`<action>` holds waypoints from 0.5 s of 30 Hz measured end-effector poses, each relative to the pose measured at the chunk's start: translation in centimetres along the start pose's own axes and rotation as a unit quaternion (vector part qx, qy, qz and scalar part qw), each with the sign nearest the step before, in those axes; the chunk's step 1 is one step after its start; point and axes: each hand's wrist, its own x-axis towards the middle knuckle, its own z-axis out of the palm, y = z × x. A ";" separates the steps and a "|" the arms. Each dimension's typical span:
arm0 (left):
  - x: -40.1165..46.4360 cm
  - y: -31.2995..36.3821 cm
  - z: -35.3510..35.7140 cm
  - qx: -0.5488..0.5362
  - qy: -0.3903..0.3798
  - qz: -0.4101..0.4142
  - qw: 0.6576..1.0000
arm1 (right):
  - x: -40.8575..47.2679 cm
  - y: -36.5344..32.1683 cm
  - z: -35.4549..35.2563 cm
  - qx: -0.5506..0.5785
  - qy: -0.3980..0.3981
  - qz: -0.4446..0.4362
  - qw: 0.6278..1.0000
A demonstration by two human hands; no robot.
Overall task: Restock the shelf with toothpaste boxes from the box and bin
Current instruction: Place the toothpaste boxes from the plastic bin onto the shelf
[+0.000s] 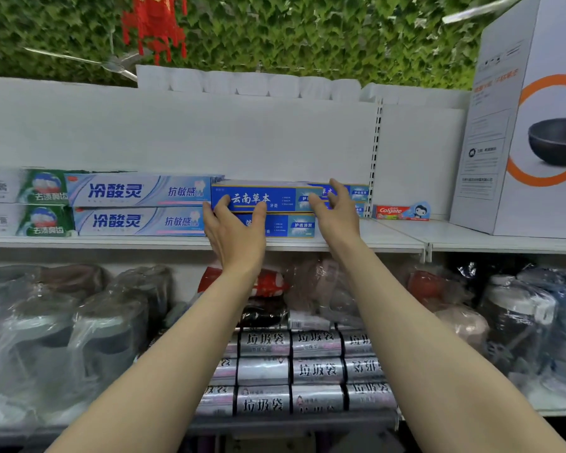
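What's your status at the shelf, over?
Both hands, left and right, touching the top dark blue toothpaste box, fingers fairly straight. It sits on another blue box. Nothing in the way.

My one head-worn camera faces the shelf [307,245] straight on, close, within arm's reach, angled slightly downward.
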 end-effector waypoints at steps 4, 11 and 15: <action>-0.7 0.4 -0.6 -0.005 0.010 -0.012 1.000 | -1.6 -0.6 -0.4 -0.018 0.016 0.001 1.000; -3.2 0.6 -2.1 -0.052 0.022 -0.089 0.994 | -5.0 -0.4 -0.5 -0.021 0.009 0.012 1.000; -5.7 -0.7 -3.0 -0.134 0.005 -0.188 0.973 | -7.4 1.2 0.0 0.025 -0.036 0.065 0.997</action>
